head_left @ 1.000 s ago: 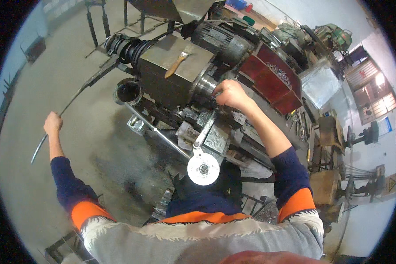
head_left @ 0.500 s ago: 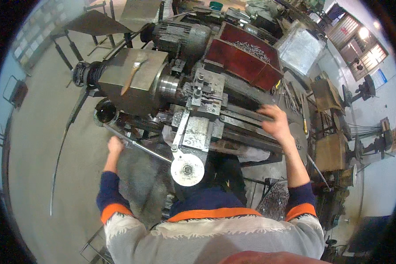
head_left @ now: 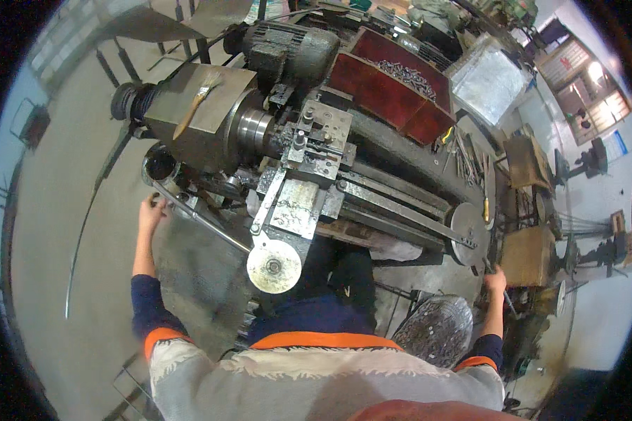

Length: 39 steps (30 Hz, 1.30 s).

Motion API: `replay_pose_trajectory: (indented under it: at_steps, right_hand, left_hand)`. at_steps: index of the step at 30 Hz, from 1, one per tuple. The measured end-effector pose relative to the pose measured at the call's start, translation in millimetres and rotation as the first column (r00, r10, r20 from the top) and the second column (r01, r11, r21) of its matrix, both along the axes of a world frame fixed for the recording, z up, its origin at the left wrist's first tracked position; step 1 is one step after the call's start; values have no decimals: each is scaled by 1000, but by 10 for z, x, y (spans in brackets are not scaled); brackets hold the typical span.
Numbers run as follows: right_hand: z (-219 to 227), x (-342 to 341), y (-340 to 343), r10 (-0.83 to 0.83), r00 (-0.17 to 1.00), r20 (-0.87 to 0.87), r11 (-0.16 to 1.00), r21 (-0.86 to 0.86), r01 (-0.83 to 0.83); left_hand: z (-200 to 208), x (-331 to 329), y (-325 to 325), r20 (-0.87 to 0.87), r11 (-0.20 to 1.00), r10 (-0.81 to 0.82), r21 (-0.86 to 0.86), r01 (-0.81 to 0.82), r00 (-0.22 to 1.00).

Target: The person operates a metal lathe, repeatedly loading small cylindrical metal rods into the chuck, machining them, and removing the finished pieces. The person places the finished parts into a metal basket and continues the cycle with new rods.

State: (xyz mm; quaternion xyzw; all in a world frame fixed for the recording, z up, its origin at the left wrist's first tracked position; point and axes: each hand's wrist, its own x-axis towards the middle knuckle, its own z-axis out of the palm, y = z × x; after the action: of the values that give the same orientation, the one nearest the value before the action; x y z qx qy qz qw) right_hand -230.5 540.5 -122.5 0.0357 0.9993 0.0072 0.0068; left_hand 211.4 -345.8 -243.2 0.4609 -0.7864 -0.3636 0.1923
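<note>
A small lathe stands before me, with a bright metal chuck (head_left: 254,130) and a tool post (head_left: 319,137) beside it. My left hand (head_left: 152,212) is at the machine's left end, its fingers loosely bent and apart, next to the upper end of a long metal rod (head_left: 207,223). That rod slants down to a round pale disc (head_left: 274,266) at the front. Far to the right, my right hand (head_left: 495,279) is closed around a slim metal lever (head_left: 509,303) below a grey round plate (head_left: 468,228). Its fingertips are partly hidden.
A wooden-handled brush (head_left: 193,109) lies on the headstock cover (head_left: 163,112). Behind are a motor (head_left: 288,56) and a dark red tray (head_left: 369,81) of small metal pieces. Hand tools (head_left: 463,156) lie at right. A speckled oval seat (head_left: 435,328) stands below.
My right hand has moved from above the lathe bed down and right onto the lever. My left hand has shifted left and up, its fingers loosening. The view has shifted slightly.
</note>
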Motion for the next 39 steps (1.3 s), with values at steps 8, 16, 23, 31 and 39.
replay_pose_trajectory:
  at_steps: [8,16,23,31,39]
  right_hand:
    - [-344,-236,601,-160,983,87,965,224,137]
    - [-338,749,169,-276,958,70,951,163,263]
    - [-425,1225,226,-345,937,58,935,-64,348]
    - [-391,1398,34,-378,924,-51,923,-95,372]
    - [-287,1423,-126,-405,914,1,914,-34,405]
  left_hand:
    - [554,-587,456,-416,932,330,287,-222,847]
    - [297,-918,504,-563,815,558,508,-277,610]
    - [550,-1013,639,-504,784,616,466,-410,606]
    - [470,-999,594,-476,786,607,476,-393,636]
    - [484,-998,596,-516,811,584,409,-419,627]
